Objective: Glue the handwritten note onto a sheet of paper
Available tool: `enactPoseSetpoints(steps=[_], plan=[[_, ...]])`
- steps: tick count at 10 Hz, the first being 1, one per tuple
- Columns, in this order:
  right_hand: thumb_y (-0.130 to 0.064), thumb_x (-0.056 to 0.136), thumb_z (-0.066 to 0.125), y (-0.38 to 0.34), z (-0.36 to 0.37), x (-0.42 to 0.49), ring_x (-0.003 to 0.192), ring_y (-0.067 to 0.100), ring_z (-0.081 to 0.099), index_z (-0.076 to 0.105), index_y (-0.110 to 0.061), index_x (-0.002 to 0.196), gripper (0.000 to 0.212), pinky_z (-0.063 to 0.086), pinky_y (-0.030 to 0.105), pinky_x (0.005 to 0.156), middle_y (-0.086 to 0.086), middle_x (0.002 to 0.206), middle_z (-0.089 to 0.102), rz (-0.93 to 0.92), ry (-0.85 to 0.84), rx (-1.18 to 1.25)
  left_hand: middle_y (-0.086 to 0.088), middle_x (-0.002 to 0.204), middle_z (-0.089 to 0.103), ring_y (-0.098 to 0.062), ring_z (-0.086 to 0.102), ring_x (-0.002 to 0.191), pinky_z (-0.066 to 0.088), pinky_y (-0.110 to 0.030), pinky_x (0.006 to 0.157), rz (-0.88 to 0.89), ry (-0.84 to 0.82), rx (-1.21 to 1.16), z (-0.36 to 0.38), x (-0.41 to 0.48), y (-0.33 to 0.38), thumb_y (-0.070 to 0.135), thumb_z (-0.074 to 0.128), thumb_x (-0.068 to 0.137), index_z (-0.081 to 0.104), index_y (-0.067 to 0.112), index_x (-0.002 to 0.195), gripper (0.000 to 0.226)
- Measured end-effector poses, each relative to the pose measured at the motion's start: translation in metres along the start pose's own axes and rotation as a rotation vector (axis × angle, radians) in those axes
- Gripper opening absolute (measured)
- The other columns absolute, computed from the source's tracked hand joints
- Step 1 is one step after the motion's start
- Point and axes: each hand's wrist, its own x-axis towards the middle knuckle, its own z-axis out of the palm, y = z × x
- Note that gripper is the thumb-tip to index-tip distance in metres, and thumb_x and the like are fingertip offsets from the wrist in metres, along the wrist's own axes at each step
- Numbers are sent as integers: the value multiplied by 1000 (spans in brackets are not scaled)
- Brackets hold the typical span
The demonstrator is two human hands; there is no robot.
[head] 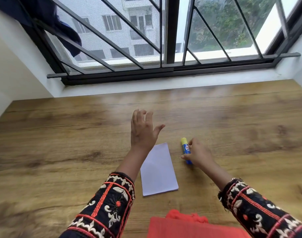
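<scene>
Wooden worktop (61, 134) bears the paper (158, 170) toward its near edge, judged flimsy, best taken by a corner; my right hand (198, 154) grips the light, rigid glue stick (185, 146) beside it, left hand (143, 131) spread, empty.

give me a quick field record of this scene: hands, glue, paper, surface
left hand: open, fingers spread, holds nothing
right hand: grips the glue stick
glue stick: blue, yellow cap on, right of the paper
sheet of paper: white, flat, no writing visible
wooden surface: carries the paper
red cloth: at the near edge
</scene>
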Motion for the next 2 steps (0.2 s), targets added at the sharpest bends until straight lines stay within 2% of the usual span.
enactPoseSetpoints(steps=[1, 2], plan=[[-32, 71, 74, 2, 0, 1, 97, 28, 56, 45, -7, 110, 55, 36, 29, 68, 13, 110, 59, -1, -5, -3, -16, 137, 39, -30, 18, 140, 18, -38, 116, -8, -3, 15, 3, -2, -1, 48, 48, 87, 40, 10, 133, 60], [-38, 72, 72, 5, -3, 2, 91, 27, 56, 44, -7, 110, 56, 41, 32, 67, 11, 104, 57, 43, -20, 91, -17, 138, 39, -31, 17, 140, 18, -39, 116, -15, -17, 19, 5, -3, -3, 47, 47, 88, 40, 9, 133, 59]])
